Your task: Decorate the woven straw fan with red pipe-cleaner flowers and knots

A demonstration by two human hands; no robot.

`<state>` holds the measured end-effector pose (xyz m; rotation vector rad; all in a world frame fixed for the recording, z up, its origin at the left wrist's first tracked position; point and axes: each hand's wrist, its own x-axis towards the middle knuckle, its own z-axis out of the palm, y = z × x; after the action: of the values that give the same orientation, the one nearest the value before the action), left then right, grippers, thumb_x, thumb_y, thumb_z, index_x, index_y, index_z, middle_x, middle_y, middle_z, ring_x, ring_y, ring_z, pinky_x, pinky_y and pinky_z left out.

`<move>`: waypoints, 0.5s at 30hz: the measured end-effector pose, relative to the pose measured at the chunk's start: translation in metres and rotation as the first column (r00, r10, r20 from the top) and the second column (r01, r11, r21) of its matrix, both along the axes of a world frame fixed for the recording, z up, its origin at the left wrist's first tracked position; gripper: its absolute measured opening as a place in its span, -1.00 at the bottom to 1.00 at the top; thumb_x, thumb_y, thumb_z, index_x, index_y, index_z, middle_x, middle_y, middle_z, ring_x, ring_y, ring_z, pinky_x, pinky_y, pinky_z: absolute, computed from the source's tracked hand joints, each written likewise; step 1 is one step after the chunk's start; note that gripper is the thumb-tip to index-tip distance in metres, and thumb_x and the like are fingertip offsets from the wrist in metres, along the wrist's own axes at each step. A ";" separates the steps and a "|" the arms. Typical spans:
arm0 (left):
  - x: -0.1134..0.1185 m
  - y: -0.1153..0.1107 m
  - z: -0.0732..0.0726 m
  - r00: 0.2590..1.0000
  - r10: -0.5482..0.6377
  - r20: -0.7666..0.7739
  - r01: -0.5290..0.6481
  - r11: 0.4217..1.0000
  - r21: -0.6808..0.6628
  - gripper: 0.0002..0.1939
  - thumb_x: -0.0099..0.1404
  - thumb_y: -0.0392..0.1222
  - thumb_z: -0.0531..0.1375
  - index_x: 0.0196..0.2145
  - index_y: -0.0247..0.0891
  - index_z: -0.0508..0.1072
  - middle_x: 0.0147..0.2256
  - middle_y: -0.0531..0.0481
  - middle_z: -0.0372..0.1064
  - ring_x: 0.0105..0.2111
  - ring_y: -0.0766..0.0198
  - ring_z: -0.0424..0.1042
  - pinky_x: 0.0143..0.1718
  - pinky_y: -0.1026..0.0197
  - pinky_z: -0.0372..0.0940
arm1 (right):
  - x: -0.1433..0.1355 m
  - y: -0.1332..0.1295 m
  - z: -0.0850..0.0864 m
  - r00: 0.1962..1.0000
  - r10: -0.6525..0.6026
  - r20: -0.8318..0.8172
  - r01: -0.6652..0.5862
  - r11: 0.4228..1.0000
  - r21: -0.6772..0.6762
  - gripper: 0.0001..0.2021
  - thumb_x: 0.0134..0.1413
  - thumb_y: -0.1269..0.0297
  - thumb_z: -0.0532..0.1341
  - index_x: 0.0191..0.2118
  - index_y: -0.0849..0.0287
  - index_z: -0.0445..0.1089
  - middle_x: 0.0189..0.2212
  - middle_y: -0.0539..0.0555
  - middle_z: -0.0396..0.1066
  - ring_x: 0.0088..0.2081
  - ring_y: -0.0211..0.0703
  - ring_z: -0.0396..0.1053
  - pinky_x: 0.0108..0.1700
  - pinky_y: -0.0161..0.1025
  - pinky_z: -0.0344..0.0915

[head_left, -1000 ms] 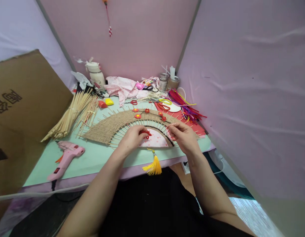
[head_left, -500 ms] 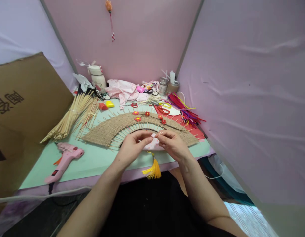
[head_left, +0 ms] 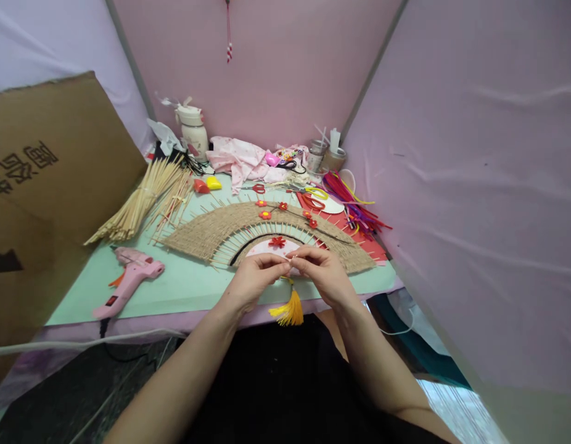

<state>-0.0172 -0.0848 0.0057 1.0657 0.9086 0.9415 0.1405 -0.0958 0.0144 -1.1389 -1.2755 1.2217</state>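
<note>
My left hand (head_left: 254,279) and my right hand (head_left: 326,276) meet over the lower middle of a large fan (head_left: 197,233) of woven twine and thin sticks. Both hands are closed in a fingertip pinch on something tiny and pale between them, too small to name. Just beyond the fingertips, a red flower (head_left: 277,242) sits on the fan's white inner panel (head_left: 256,248). Smaller red and orange flowers (head_left: 266,215) and a dark twig decorate the twine band. Below my hands, a yellow tassel (head_left: 289,309) hangs over the table's front edge.
A pink glue gun (head_left: 131,280) lies at left, beside a cardboard box (head_left: 49,203). Bundled sticks (head_left: 140,203), a bottle (head_left: 193,132), pink cloth (head_left: 237,159), scissors (head_left: 313,200) and coloured pipe cleaners (head_left: 354,206) stand or lie behind and beside the fan.
The camera view has shifted, so the scene sits higher and slightly to the right. My fingertips have come closer together, and the red flower on the inner panel now shows.
</note>
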 end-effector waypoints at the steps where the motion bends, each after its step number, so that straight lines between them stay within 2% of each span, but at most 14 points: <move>1: 0.000 -0.001 0.000 1.000 0.011 0.004 -0.011 1.000 -0.008 -0.77 -0.05 -0.06 0.34 -0.48 -0.29 0.54 -0.51 0.00 0.44 -0.52 0.37 0.28 -0.45 0.28 0.16 | 0.000 -0.001 0.001 1.000 0.000 0.008 0.000 1.000 0.005 -0.87 -0.11 0.24 0.34 -0.34 0.04 0.54 -0.35 0.02 0.47 -0.33 -0.21 0.35 -0.28 -0.25 0.28; 4: 0.000 -0.002 0.000 0.999 0.046 0.011 -0.045 0.997 -0.059 -0.76 -0.07 -0.06 0.36 -0.48 -0.28 0.53 -0.50 0.02 0.42 -0.52 0.38 0.25 -0.47 0.31 0.11 | -0.001 -0.005 0.004 0.995 -0.033 0.095 0.023 0.994 0.108 -0.80 -0.05 0.27 0.30 -0.22 -0.01 0.53 -0.34 0.02 0.46 -0.30 -0.18 0.36 -0.22 -0.20 0.29; 7: -0.002 -0.003 -0.001 0.998 0.056 -0.003 -0.056 0.994 -0.090 -0.76 -0.08 -0.05 0.37 -0.49 -0.26 0.53 -0.52 0.06 0.39 -0.56 0.42 0.19 -0.52 0.32 0.04 | -0.001 -0.009 0.007 0.968 -0.105 0.228 0.035 0.955 0.293 -0.84 0.04 0.31 0.24 -0.25 -0.03 0.54 -0.31 0.05 0.45 -0.23 -0.14 0.37 -0.14 -0.17 0.29; 9: -0.003 -0.003 -0.002 0.999 0.053 -0.005 -0.053 0.995 -0.089 -0.75 -0.08 -0.05 0.37 -0.48 -0.26 0.53 -0.54 0.08 0.37 -0.59 0.44 0.15 -0.55 0.32 0.00 | -0.002 -0.011 0.007 0.950 -0.132 0.282 0.022 0.932 0.361 -0.83 0.09 0.32 0.21 -0.25 -0.03 0.54 -0.29 0.06 0.45 -0.21 -0.13 0.38 -0.13 -0.16 0.28; 15: -0.003 -0.003 -0.004 0.999 0.051 -0.002 -0.051 0.991 -0.120 -0.74 -0.08 -0.04 0.36 -0.47 -0.27 0.52 -0.51 0.07 0.37 -0.57 0.44 0.15 -0.55 0.34 -0.01 | -0.004 -0.011 0.003 0.938 -0.135 0.318 0.008 0.930 0.368 -0.82 0.11 0.33 0.20 -0.23 -0.03 0.53 -0.28 0.06 0.47 -0.21 -0.13 0.39 -0.15 -0.17 0.29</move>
<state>-0.0207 -0.0878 0.0019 0.9431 0.9840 0.9176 0.1366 -0.1067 0.0171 -1.1376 -1.6239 0.7075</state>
